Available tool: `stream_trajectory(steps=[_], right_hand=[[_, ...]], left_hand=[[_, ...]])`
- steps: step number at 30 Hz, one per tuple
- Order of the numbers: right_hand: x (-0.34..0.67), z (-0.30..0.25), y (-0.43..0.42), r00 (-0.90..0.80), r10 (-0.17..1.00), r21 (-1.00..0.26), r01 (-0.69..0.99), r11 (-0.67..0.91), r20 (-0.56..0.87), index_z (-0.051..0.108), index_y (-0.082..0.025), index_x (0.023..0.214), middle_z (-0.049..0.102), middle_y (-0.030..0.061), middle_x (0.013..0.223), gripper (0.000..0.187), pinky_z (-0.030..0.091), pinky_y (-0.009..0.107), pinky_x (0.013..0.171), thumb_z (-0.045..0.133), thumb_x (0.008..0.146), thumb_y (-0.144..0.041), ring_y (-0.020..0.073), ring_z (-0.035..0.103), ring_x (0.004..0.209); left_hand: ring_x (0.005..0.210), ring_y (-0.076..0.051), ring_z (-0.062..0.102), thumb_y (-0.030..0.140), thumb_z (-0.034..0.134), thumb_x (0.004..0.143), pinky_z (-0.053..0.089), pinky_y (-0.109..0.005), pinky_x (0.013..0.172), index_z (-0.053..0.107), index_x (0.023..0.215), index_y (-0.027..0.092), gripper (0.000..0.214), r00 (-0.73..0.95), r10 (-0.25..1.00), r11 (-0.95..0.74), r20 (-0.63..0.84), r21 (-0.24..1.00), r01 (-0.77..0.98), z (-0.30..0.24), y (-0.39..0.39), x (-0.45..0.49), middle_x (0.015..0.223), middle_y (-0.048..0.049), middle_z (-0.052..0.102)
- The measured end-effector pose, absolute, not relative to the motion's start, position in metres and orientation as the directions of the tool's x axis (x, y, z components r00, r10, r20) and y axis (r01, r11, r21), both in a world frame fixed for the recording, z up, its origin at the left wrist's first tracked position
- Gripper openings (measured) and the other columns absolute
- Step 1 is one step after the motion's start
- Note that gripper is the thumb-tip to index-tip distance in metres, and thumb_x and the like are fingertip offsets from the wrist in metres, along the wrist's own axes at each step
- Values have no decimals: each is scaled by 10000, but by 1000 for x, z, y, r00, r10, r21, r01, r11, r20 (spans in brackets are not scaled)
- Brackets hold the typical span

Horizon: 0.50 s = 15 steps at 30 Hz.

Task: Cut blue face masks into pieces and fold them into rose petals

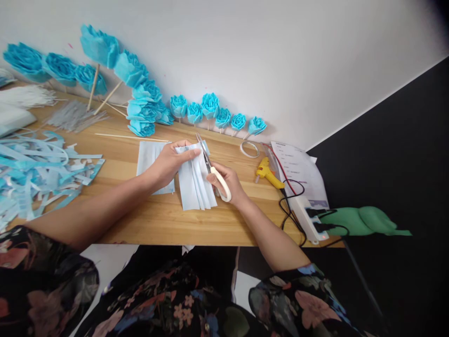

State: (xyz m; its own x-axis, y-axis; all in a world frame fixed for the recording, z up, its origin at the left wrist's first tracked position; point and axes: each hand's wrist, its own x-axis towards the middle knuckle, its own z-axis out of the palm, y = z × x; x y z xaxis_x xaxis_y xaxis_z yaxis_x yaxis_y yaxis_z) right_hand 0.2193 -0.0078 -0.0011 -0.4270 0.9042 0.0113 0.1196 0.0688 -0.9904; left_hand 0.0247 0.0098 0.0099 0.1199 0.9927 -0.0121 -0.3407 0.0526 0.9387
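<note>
My left hand [170, 161] pinches the top of a pale blue sheet of paper [195, 183] that is cut into long strips hanging down over the wooden table [168, 220]. My right hand [227, 181] grips white-handled scissors [213, 169], blades pointing up along the sheet's right edge, near the last strip. A second pale blue sheet [147, 157] lies flat under my left hand.
A heap of blue paper strips [31, 171] fills the table's left. Blue paper flowers [210, 110] on sticks line the wall. A tape roll [249, 149], yellow glue gun [268, 172], power strip [307, 217] with cables and a printed sheet [301, 171] lie right. A thin stick [131, 137] lies behind.
</note>
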Motion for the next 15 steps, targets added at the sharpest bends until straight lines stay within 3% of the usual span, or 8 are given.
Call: stream_trajectory(steps=[7, 10, 15], right_hand=[[219, 2, -8, -408, 912, -988, 123, 91, 34, 710, -205, 1134, 453, -52, 610, 604, 327, 241, 472, 746, 745, -665, 87, 363, 517], [222, 3, -3, -357, 932, -990, 101, 96, 53, 708, -192, 1081, 495, -54, 616, 562, 348, 230, 451, 759, 746, -640, 75, 404, 495], [232, 9, 6, -229, 973, -999, -51, 17, 28, 653, -176, 1140, 544, -62, 619, 660, 337, 206, 386, 757, 720, -673, 57, 431, 435]], left_hand=[[602, -148, 626, 364, 873, 684, 496, -261, 588, 635, 762, 166, 319, 118, 993, 62, -23, 938, -341, 11, 11, 25, 714, -13, 690], [687, -178, 670, 342, 875, 677, 537, -286, 658, 691, 871, 155, 326, 133, 991, 69, -23, 933, -353, 11, 12, 25, 796, -40, 729], [863, -245, 722, 284, 909, 616, 583, -333, 754, 714, 1076, 156, 516, 238, 971, 118, -35, 931, -345, 12, 13, 25, 1001, -96, 771]])
